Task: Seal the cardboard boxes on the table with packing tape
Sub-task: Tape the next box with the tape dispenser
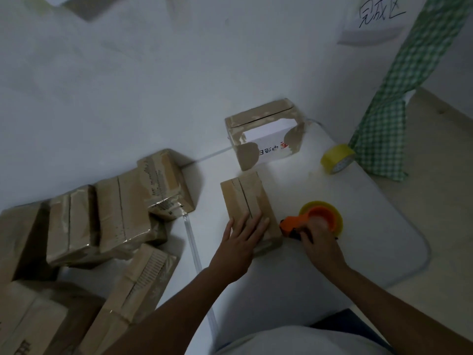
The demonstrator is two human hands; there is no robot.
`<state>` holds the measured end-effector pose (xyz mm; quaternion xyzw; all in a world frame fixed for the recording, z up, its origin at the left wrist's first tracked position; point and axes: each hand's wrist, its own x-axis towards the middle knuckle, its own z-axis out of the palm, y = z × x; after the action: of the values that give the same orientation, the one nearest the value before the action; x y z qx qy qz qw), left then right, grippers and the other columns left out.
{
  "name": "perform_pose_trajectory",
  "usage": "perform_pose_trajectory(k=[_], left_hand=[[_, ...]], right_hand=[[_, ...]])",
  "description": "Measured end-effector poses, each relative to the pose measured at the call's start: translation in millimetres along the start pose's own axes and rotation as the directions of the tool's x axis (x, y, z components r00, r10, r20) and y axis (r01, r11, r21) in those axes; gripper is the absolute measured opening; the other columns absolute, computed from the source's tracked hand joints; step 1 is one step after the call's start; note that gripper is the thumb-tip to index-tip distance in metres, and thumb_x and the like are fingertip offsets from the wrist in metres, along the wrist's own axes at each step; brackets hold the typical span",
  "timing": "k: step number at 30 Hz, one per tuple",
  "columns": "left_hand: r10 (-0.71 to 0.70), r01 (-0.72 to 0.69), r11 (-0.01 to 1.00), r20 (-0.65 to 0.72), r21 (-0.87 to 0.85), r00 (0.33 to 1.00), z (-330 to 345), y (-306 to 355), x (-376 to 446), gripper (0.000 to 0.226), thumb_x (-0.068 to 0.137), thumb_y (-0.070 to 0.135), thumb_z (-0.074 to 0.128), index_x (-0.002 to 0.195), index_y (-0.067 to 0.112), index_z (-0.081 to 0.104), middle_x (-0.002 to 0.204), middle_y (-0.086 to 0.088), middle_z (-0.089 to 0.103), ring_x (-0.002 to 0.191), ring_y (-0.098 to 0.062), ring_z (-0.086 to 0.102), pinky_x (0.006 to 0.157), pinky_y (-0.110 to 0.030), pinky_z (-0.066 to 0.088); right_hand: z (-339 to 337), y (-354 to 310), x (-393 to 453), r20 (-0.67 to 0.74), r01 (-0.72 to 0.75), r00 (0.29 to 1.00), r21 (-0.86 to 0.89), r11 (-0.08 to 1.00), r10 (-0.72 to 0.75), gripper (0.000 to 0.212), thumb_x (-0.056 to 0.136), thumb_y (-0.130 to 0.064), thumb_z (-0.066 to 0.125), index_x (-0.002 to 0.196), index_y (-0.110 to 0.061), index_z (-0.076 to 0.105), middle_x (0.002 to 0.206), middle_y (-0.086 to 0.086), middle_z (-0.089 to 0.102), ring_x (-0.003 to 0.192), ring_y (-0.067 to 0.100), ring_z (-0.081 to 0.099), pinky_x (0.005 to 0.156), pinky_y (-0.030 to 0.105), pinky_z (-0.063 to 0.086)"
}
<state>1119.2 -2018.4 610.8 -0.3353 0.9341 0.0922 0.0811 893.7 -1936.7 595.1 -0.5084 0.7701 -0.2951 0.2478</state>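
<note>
We stand at a white table (358, 252) with a rounded corner, pushed against a pale, bare wall (128, 85) in dim light. A sheet of paper (376, 19) with handwritten characters hangs on that wall at upper right (another sheet shows blurred at the top left). A green checked cloth (399, 98) drapes down beside the table, over a light beige floor (440, 201).

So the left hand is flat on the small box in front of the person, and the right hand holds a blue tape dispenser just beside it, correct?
Not quite: the tape dispenser is orange, not blue, as the head view shows. The rest stands: the left hand lies flat on the small box, and the right hand holds the dispenser just beside it.
</note>
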Motion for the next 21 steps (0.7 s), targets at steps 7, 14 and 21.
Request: perform_pose_trajectory(k=[7,14,21], left_hand=[[0.019,-0.021,0.999,-0.038,-0.044,0.999,1.0,-1.4,-2.8,0.096,0.092,0.009,0.052,0.153,0.033,-0.018,0.163,0.007,-0.022,0.151,-0.023,-0.019,0.122,-0.048,-0.006],[0.025,-0.026,0.999,-0.037,-0.043,0.999,-2.1,-2.3,-3.8,0.098,0.092,0.020,0.058,0.153,0.034,-0.017,0.164,0.007,-0.018,0.152,-0.023,-0.015,0.121,-0.048,-0.004],[0.000,-0.021,0.986,-0.126,-0.167,0.992,-6.5,-7.2,-5.1,0.079,0.095,0.036,0.058,0.157,0.033,0.009,0.164,0.011,-0.005,0.152,-0.015,-0.003,0.122,-0.039,0.003]], right_hand=[[41.9,-49.0,-10.3,0.513,0.002,0.852,0.201,0.980,-0.107,0.019,0.096,-0.016,0.058,0.103,-0.026,0.073,0.116,-0.008,0.065,0.100,0.005,0.057,0.085,0.012,0.046],[48.3,-24.3,-3.7,0.423,-0.125,0.898,-0.011,0.992,0.118,0.018,0.099,-0.019,0.053,0.113,-0.015,0.064,0.115,0.009,0.066,0.098,0.022,0.060,0.071,0.020,0.042],[0.4,11.4,10.8,0.000,-0.077,0.997,-0.150,0.986,0.077,0.033,0.091,-0.015,0.064,0.120,-0.001,0.060,0.114,0.018,0.060,0.104,0.033,0.056,0.086,0.041,0.047]])
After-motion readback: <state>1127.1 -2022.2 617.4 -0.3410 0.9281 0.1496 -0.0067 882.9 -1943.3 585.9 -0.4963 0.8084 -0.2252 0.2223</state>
